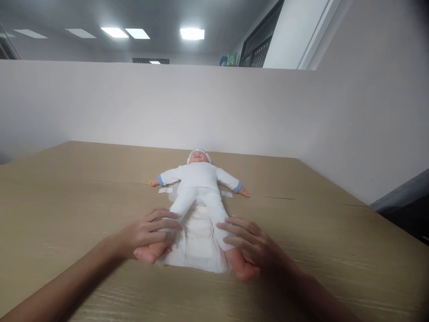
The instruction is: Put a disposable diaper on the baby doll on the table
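Lying face-up on the table (pixel 83 201): doll (pixel 200 175), white outfit, blue cuffs, arms out, legs splayed. Open diaper (pixel 198 246) under it — laid flat between the legs, near edge by the feet, tabs out at both sides of the waist. Left hand (pixel 147 232) and right hand (pixel 251 241) each over a lower leg, fingers slightly spread, touching it; can't tell if thumbs are clasping. Wide tabletop margin past both doll arms. Tightest at the far end — head near table edge, white wall (pixel 167 107) behind.
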Action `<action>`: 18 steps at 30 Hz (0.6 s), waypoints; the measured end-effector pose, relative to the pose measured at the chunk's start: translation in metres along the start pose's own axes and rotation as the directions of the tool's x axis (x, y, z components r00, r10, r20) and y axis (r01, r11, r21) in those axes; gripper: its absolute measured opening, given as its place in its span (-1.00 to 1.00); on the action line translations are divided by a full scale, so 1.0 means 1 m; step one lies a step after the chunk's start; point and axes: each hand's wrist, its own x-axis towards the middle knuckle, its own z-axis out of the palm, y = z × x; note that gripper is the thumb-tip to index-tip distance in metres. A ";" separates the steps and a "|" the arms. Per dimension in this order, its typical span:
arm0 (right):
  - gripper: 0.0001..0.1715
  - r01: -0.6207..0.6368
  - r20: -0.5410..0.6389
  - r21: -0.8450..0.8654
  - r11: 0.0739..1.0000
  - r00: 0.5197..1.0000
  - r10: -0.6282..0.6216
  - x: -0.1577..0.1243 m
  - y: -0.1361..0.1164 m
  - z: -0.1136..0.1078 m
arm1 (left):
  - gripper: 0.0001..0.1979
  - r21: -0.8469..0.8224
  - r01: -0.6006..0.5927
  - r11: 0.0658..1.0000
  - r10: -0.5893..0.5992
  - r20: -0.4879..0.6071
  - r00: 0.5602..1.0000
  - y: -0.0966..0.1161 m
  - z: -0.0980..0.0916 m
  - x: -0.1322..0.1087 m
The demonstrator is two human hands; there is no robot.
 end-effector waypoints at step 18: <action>-0.48 -0.156 0.242 0.101 0.983 0.962 0.128 0.012 -0.011 -0.025 | -0.54 0.018 -0.012 1.000 0.011 0.025 1.000 0.001 0.002 -0.001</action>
